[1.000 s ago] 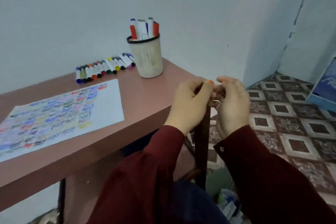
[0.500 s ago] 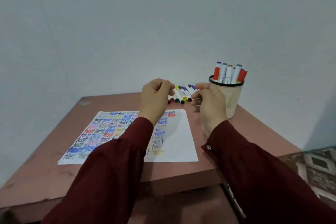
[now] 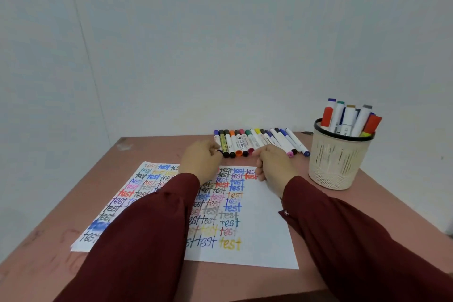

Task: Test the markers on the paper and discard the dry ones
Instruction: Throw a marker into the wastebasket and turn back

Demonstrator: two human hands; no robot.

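Two dark red sleeves [image 3: 152, 223] reach forward over a white sheet of paper [image 3: 264, 240]. The sheet lies flat on the reddish-brown desk [image 3: 152, 147] and is filled with rows of the word "test" in many colours. At the sheet's far edge, the left hand [image 3: 201, 163] has its fingers curled, with the fingertips at the near end of the leftmost marker [image 3: 217, 138] (whether they pinch it I cannot tell). The right hand [image 3: 275, 168] hovers over the paper's far right corner, fingers curled under, with nothing seen in it. Just beyond both hands lies a row of white-barrelled markers with coloured ends [image 3: 255, 141], side by side near the desk's far edge. Each has its long axis running near to far. Those on the left lie almost straight, while those on the right slant, their near ends swung rightward. Right of the row stands a beige mesh cup with a black rim [image 3: 335, 167], holding more markers [image 3: 348, 119] upright.
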